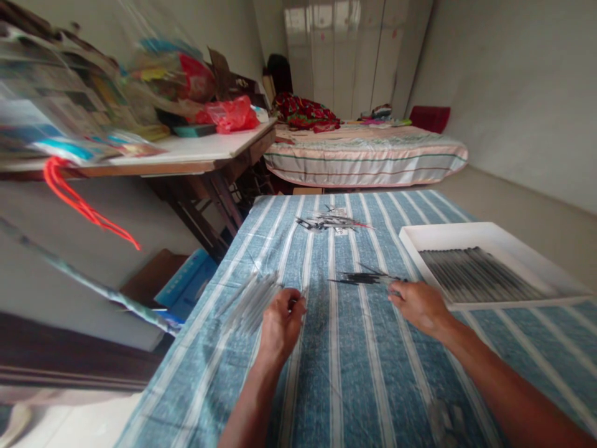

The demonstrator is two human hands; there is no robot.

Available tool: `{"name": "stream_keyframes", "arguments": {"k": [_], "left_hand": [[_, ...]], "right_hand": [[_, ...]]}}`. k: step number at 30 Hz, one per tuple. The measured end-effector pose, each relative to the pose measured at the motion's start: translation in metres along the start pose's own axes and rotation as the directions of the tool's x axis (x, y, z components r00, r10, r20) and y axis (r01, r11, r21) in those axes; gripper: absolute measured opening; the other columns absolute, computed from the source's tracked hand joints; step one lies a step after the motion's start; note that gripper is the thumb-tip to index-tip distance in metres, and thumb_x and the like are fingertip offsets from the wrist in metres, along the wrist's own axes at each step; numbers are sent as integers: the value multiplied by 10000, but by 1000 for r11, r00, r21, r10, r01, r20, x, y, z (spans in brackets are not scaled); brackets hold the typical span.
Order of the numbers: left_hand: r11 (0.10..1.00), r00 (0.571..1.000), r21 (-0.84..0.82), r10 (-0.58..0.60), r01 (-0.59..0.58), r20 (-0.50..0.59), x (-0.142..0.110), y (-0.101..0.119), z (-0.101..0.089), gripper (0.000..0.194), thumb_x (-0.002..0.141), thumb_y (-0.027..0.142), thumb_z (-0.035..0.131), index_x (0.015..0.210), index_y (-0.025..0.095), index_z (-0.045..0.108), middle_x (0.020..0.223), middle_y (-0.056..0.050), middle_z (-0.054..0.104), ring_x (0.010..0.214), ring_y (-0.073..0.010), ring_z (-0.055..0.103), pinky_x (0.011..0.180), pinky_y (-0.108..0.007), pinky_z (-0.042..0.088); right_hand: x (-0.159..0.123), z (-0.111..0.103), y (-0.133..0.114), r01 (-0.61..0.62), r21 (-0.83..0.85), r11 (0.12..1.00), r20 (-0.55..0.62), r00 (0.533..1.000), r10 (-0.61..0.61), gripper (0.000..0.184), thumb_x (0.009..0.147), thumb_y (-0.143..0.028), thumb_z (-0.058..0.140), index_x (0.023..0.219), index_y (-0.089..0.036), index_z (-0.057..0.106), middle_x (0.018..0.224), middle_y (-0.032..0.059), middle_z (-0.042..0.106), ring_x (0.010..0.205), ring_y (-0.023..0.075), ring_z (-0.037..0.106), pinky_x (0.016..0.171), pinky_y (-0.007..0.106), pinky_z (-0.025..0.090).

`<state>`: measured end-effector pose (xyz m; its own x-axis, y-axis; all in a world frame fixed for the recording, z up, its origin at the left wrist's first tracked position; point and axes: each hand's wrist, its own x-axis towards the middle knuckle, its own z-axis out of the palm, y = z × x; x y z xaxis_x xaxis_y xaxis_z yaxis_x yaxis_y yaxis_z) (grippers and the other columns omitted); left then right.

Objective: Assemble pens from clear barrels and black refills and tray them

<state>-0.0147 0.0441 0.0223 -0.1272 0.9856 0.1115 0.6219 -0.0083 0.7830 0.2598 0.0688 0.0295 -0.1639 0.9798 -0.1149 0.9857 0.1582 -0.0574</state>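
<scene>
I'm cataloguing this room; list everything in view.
cloth: one, blue and white, front
box: one, white, right
dark rods: many, dark grey, in box
pale rods: many, grey, left
black rods: several, black, centre
far pile: one, mixed, far cloth
grey pieces: count unclear, grey, near edge
desk: one, white, left
bags: several, red and clear, on desk
cord: one, red, off desk
blue item: one, blue, below desk
bed: one, pale, behind cloth
bedding: one heap, red, on bed
wardrobe: one, pale, back wall
left hand: one, bare, by pale rods
right hand: one, bare, at black rods
</scene>
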Motion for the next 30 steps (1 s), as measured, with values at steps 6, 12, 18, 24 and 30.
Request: {"name": "stream_keyframes", "arguments": {"k": [6,12,18,24,30], "left_hand": [[985,991,-169,-21,43,129,-9,12,12,125,774,305,508,797,186,540,531,43,552,473,-127,522,487,-234,398],[976,983,-218,8,32,182,-11,10,16,105,763,283,513,744,182,533,535,49,515,508,-123,525,515,-231,391],[966,979,-255,20,33,203,-11,2,19,164,766,272,516,875,171,586,606,33,561,516,-120,522,522,-236,399],[939,961,-331,8,87,276,-13,5,19,281,763,259,517,997,140,619,635,19,562,514,-109,496,508,-230,401],[944,959,-319,9,84,282,-13,9,19,267,758,249,521,976,135,626,640,13,567,507,-104,485,516,-234,402]], "right_hand": [[23,-4,-50,129,-118,985,19,992,-127,326,865,-144,355,910,-147,677,851,155,710,832,257,671,653,302,446],[47,-5,-55,196,-128,972,94,978,-185,276,770,-84,450,885,-113,699,884,181,705,858,271,668,629,285,446],[43,-12,-46,322,-118,939,173,938,-300,215,727,-110,500,803,-132,699,837,145,711,814,257,670,572,259,401],[14,-18,-36,398,-141,907,108,916,-386,193,780,-166,460,807,-160,651,764,107,697,737,239,660,575,273,370],[5,-28,-32,430,-189,883,78,903,-423,200,800,-152,434,810,-158,634,723,108,689,682,228,657,564,273,381]]}}
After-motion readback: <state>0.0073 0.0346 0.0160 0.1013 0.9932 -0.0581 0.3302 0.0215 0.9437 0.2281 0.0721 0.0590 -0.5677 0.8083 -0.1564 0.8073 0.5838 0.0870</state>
